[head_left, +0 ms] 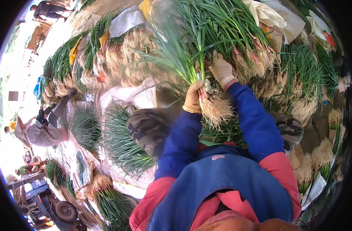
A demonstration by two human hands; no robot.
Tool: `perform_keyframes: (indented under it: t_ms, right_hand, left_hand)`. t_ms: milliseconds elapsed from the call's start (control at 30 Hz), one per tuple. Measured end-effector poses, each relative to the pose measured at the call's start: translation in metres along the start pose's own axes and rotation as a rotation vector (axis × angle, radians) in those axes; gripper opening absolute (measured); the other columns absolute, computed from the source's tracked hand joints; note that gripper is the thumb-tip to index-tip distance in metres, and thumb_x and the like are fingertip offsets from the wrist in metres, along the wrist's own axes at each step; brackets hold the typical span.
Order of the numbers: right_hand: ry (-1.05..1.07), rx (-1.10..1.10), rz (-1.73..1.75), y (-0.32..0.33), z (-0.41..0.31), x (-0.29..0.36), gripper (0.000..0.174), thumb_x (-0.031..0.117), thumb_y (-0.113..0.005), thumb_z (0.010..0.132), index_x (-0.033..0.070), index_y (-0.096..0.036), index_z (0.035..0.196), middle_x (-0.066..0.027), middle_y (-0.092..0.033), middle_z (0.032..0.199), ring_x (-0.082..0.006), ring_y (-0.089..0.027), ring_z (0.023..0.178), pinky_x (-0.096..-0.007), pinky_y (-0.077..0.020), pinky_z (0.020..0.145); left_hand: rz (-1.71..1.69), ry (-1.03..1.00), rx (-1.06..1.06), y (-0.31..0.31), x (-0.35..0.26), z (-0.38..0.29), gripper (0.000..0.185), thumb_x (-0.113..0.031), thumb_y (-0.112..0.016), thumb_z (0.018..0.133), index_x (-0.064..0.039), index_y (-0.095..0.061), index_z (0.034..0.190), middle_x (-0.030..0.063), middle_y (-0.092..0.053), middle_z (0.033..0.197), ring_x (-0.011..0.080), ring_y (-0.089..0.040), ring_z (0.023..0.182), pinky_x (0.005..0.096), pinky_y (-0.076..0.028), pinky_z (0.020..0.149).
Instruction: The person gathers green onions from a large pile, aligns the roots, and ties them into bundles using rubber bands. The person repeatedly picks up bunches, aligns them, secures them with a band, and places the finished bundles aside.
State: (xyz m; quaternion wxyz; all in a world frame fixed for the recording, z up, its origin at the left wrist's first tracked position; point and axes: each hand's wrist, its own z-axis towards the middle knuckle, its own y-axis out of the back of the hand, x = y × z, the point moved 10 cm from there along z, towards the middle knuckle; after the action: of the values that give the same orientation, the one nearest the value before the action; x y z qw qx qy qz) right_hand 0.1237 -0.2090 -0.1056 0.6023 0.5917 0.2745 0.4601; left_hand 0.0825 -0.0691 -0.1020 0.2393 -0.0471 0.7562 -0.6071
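Observation:
My left hand (193, 98), in a tan glove, is closed around a small bunch of green onions (190, 69). Its pale roots (216, 111) hang below my fist, and the green leaves fan up and to the left. My right hand (222, 70), also gloved, reaches past the bunch to a large heap of green onions (222, 26). The fingers of that hand are extended and slightly apart at the heap's near edge, with no onion plainly gripped. Loose green leaves (222, 131) lie between my knees, below the held roots.
A row of rooted green onion heaps (135, 49) curves around me, partly covered by sacks (127, 21). At left, more onions (127, 141) lie on a pale sheet (129, 93). A person in a checked garment (46, 134) bends there, near a vehicle's wheel (66, 211).

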Motion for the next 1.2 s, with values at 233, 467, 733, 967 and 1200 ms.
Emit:
perform_keyframes:
  t_ms: [233, 467, 733, 967, 1200]
  right_hand:
    - [0.657, 0.423, 0.029, -0.127, -0.164, -0.055, 0.023, 0.018, -0.061, 0.083, 0.011, -0.067, 0.104, -0.0087, -0.067, 0.094, -0.0302, -0.064, 0.089, -0.0378, -0.0528, 0.078]
    - [0.026, -0.055, 0.439, 0.056, -0.083, -0.056, 0.023, 0.024, -0.055, 0.091, 0.008, -0.065, 0.105, -0.0192, -0.065, 0.095, -0.0378, -0.062, 0.087, -0.0408, -0.0501, 0.077]
    - [-0.122, -0.035, 0.347, 0.034, -0.037, -0.097, 0.022, 0.029, -0.063, 0.087, 0.009, -0.065, 0.096, -0.0109, -0.065, 0.074, -0.0299, -0.062, 0.068, -0.0414, -0.0489, 0.063]
    - [-0.425, 0.439, 1.191, 0.062, -0.067, -0.07, 0.021, 0.023, -0.069, 0.089, 0.004, -0.068, 0.099, 0.005, -0.055, 0.063, -0.0042, -0.04, 0.048, -0.021, -0.0295, 0.043]
    - [-0.04, 0.132, 0.89, 0.075, -0.128, -0.007, 0.019, 0.021, -0.069, 0.087, 0.003, -0.068, 0.089, -0.0075, -0.065, 0.071, -0.0147, -0.06, 0.063, -0.0299, -0.0475, 0.061]
  left_hand:
    - [-0.146, -0.055, 0.17, -0.026, -0.008, 0.0, 0.023, -0.03, -0.063, 0.086, -0.007, -0.059, 0.085, 0.0024, -0.057, 0.068, 0.0171, -0.055, 0.058, 0.0352, -0.056, 0.059]
    - [-0.085, 0.0, 0.104, 0.009, 0.011, 0.01, 0.022, -0.026, -0.059, 0.09, -0.007, -0.056, 0.102, -0.0006, -0.052, 0.071, 0.0159, -0.056, 0.069, 0.0396, -0.056, 0.07]
    - [-0.027, -0.05, -0.257, 0.018, 0.022, 0.017, 0.015, -0.02, -0.054, 0.092, -0.007, -0.061, 0.088, 0.0032, -0.061, 0.069, 0.0145, -0.058, 0.06, 0.0285, -0.052, 0.061]
    - [-0.073, -0.02, -0.074, 0.018, 0.015, 0.014, 0.011, -0.015, -0.056, 0.092, -0.004, -0.056, 0.089, 0.0056, -0.061, 0.074, 0.0188, -0.06, 0.07, 0.0317, -0.053, 0.076]
    - [0.352, -0.027, -0.209, 0.015, 0.027, 0.012, 0.029, -0.016, -0.059, 0.092, 0.009, -0.065, 0.106, 0.0117, -0.069, 0.081, 0.0137, -0.059, 0.052, 0.0217, -0.046, 0.043]
